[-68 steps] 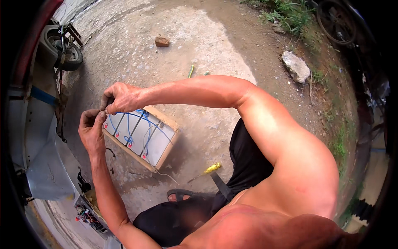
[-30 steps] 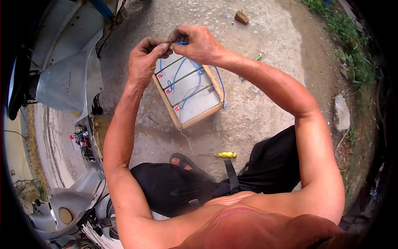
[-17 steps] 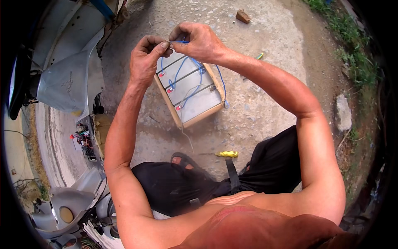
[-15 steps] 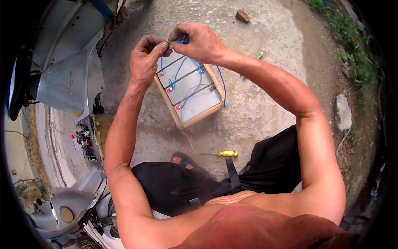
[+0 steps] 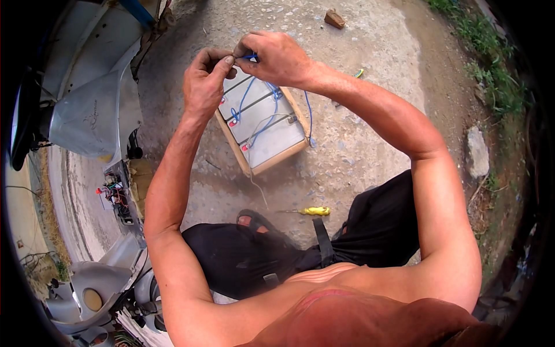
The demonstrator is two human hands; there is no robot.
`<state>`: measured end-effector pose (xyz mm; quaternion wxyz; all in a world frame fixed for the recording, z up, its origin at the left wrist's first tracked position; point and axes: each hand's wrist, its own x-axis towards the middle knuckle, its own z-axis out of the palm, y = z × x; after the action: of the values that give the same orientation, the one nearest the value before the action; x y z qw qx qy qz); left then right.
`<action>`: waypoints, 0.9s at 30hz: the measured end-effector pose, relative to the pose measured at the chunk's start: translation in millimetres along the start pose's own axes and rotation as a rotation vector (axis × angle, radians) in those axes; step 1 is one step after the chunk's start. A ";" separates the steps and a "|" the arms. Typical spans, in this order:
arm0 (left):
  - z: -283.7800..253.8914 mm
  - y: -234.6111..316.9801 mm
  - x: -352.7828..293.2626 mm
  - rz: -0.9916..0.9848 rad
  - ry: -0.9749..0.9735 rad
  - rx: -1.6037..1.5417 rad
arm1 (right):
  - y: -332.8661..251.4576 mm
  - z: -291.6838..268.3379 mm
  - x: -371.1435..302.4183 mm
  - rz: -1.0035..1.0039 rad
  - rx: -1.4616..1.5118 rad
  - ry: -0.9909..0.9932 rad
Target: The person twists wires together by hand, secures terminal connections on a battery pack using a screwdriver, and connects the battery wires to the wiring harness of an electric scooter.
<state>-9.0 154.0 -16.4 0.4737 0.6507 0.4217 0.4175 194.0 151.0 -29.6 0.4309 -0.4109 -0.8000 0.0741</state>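
Fingertip to fingertip, my two hands meet above the far end of a battery pack. A thin blue wire [image 5: 251,56] runs from my right hand [image 5: 276,59], which pinches it. My left hand [image 5: 207,81] is closed in a pinch at the wire's end, which the fingertips mostly hide. Below them, grey batteries [image 5: 276,141] sit in a row inside a tan frame [image 5: 278,159]. Red terminal caps [image 5: 233,124] line their left side. Loops of blue wire [image 5: 263,126] lie across the tops, and a pale wire [image 5: 258,188] trails off the near corner.
A yellow-handled screwdriver [image 5: 315,210] lies on the concrete between my feet. Scooter body panels [image 5: 87,118] and a bundle of electrical parts [image 5: 118,196] stand at the left. A brick piece [image 5: 334,19] lies far off, and a stone block [image 5: 477,151] at the right.
Both hands hold nearly the same pinch; less of the blue wire shows between them. The whole view has shifted slightly, with the battery pack a little farther left and up.
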 end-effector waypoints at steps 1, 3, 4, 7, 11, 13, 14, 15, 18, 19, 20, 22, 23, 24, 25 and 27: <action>1.1 0.1 -0.1 0.000 0.000 -0.001 | 0.5 0.2 0.5 0.008 -0.004 -0.003; 0.6 0.3 -1.0 0.015 0.033 -0.007 | -4.1 -0.1 2.4 -0.001 -0.011 0.002; -0.8 -0.9 -0.7 0.015 0.033 -0.007 | -6.4 -0.2 3.8 -0.010 -0.018 0.007; -2.4 -3.3 -0.1 0.046 0.045 -0.050 | -7.6 1.0 5.2 -0.017 -0.030 0.022; -2.5 -0.2 1.3 0.022 0.034 -0.102 | -2.7 0.0 4.7 -0.076 -0.074 0.039; -3.8 -1.2 2.9 0.006 0.017 -0.123 | 1.7 -0.3 2.8 -0.159 -0.121 0.045; -5.2 -2.2 2.3 -0.024 -0.011 -0.155 | 2.4 0.0 2.0 -0.160 -0.119 0.046; -6.3 -3.2 1.9 -0.053 -0.040 -0.188 | 3.2 0.1 1.1 -0.178 -0.129 0.034; -8.2 -3.3 0.7 -0.057 -0.053 -0.211 | 1.0 -4.8 0.9 -0.186 -0.102 -0.005; -9.0 -2.7 0.2 -0.057 -0.051 -0.209 | 0.0 -7.7 1.8 -0.176 -0.066 -0.032; -8.8 -0.8 0.6 -0.056 -0.066 -0.194 | 2.4 -11.3 4.2 -0.176 -0.066 -0.031; -7.6 2.3 0.7 -0.054 -0.081 -0.177 | 8.8 -19.2 10.9 -0.056 0.081 -0.244; -8.0 3.6 -1.3 -0.023 -0.089 -0.164 | 5.2 -23.3 14.3 -0.058 0.085 -0.244; -8.7 4.9 -3.3 0.007 -0.098 -0.150 | 0.2 -28.2 17.8 0.081 0.186 -0.337; -9.5 6.2 -5.9 0.004 -0.095 -0.146 | -3.1 -29.7 19.7 0.220 0.287 -0.430; -4.9 12.9 -7.2 0.121 -0.079 0.001 | 1.8 -29.8 17.6 0.268 0.413 -0.414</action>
<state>-13.7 146.0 -3.9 0.4637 0.6913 0.3625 0.4192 212.3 157.9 -1.0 0.3195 -0.3928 -0.7774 0.3732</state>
